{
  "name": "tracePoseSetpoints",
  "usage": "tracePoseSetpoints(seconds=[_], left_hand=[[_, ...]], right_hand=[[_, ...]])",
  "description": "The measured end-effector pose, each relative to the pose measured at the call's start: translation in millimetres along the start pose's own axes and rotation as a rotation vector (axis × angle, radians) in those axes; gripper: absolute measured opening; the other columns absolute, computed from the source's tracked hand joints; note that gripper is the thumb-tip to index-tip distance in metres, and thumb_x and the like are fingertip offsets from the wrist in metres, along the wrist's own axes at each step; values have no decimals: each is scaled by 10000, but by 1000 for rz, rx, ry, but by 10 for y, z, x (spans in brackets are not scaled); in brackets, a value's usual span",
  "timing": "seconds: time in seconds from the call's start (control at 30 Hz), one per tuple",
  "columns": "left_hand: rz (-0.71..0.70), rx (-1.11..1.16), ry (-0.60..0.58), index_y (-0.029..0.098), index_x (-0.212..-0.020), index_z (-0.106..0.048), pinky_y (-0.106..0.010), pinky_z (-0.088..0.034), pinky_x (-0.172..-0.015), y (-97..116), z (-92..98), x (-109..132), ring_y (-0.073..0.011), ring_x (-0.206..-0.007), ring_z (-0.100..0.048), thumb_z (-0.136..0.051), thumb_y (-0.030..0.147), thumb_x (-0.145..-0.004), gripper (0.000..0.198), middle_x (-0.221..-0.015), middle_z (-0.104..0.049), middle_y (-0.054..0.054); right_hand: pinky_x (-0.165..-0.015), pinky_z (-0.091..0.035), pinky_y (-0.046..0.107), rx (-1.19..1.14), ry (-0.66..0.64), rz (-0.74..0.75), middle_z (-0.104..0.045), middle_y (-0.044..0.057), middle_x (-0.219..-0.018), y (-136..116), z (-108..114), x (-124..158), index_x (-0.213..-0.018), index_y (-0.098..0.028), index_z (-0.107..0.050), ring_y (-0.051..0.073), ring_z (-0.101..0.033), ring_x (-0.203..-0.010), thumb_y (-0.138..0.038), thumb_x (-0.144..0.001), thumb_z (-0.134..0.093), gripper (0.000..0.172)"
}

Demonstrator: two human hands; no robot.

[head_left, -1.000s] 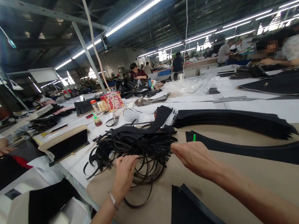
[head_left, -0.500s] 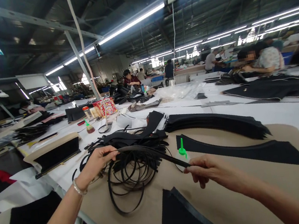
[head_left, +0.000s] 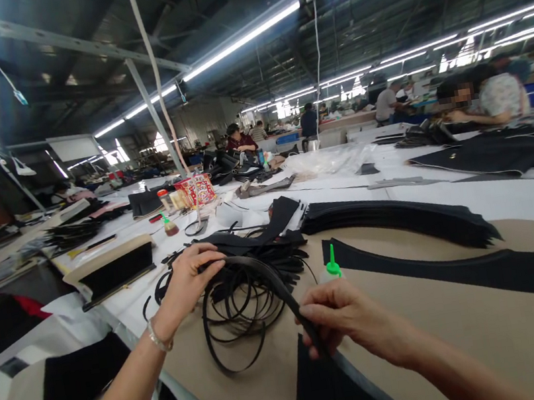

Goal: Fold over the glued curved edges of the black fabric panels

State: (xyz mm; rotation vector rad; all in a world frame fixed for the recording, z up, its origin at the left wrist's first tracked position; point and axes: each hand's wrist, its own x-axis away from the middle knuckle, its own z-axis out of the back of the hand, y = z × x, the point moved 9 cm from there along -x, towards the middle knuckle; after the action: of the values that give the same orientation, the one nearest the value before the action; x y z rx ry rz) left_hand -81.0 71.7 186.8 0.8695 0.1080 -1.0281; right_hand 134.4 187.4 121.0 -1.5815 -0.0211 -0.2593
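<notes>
A narrow black strip [head_left: 263,269] arches between my two hands above the table. My left hand [head_left: 192,274] pinches its far end between thumb and fingers. My right hand [head_left: 337,316] grips the strip lower down, near the curved black panel [head_left: 319,386] at the front. Below the strip lies a tangle of thin black cord [head_left: 246,327], beside a heap of black strips [head_left: 274,249]. Just behind my right hand stands a glue bottle with a green nozzle [head_left: 333,263], its body partly hidden by the hand.
A stack of curved black pieces [head_left: 395,221] and one long black piece [head_left: 458,271] lie on the brown board [head_left: 397,368]. A second green-tipped bottle [head_left: 169,225] and a red patterned box [head_left: 196,189] stand farther back. Co-workers sit at other tables.
My right hand has moved left and down along the strip, toward the front panel, and the strip now bends more steeply. My left hand keeps its pinch. The view has shifted slightly.
</notes>
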Motion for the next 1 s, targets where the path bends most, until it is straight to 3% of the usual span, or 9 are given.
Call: tracePoseSetpoints(seconds=[0.1,0.17,0.27,0.4,0.5,0.63,0.77,0.9,1.0], left_hand=[[82,-11,200,258,-1033,-675,-464,-222,-1102,3,39,165,-294,-1225,-387,-633,425,-809,283,-1215,-529,-62],[157,27,248,225,-984,-648,-460,-308,-1046,32,-75,352,-289,-1141,-448,-545,481,-863,301,-1087,-561,-76],[237,159,70,187,-732,-617,-357,-493,-722,161,-546,621,-221,-749,-585,-460,596,-877,461,-726,-585,-44],[332,408,-142,164,-766,-617,-275,-475,-523,310,-1068,851,-159,-546,-577,-403,658,-866,548,-630,-595,-36],[407,443,-61,160,-850,-592,-252,-460,-541,141,-981,828,-134,-550,-545,-394,647,-855,526,-632,-545,-8],[439,208,24,180,-843,-590,-242,-394,-519,-341,-636,611,-137,-505,-476,-348,560,-885,452,-548,-441,33],[425,-126,110,182,-742,-609,-377,-442,-765,-643,-420,418,-280,-833,-583,-528,343,-801,190,-675,-554,-57],[302,-305,249,131,-1057,-622,-554,-311,-990,-312,-395,387,-395,-1206,-413,-473,255,-841,290,-1126,-553,-191],[149,-277,242,175,-1094,-623,-407,-360,-1017,264,-534,440,-283,-1151,-491,-446,304,-907,288,-1160,-569,-122]], right_hand=[[-501,-455,225,-44,68,47,-656,15,-649,-13,16,-88,-723,-168,-538,159,-655,-588,-554,-661,-667,411],[-457,-435,215,-57,129,88,-613,-19,-589,9,25,-168,-691,-177,-522,140,-618,-527,-496,-661,-681,358],[-405,-388,196,-76,172,139,-545,-65,-514,90,-48,-316,-631,-199,-451,87,-507,-425,-422,-646,-710,343],[-409,-383,209,-115,124,152,-549,-55,-491,204,-255,-481,-627,-214,-402,110,-524,-427,-401,-648,-709,361],[-450,-397,208,-128,173,197,-564,-54,-542,123,-238,-405,-659,-209,-414,106,-550,-469,-417,-714,-686,348],[-606,-491,228,-77,301,423,-633,-20,-666,-369,6,119,-718,-197,-495,114,-610,-618,-427,-857,-621,296],[-725,-533,213,-85,548,630,-702,-13,-791,-811,370,837,-832,-226,-616,122,-673,-756,-380,-910,-602,173],[-766,-544,201,-88,741,711,-726,-28,-838,-851,534,1244,-994,-295,-640,126,-692,-828,-367,-916,-607,111],[-798,-528,194,-61,706,671,-736,-20,-848,-739,459,1238,-1057,-300,-611,126,-687,-884,-372,-932,-582,147]])
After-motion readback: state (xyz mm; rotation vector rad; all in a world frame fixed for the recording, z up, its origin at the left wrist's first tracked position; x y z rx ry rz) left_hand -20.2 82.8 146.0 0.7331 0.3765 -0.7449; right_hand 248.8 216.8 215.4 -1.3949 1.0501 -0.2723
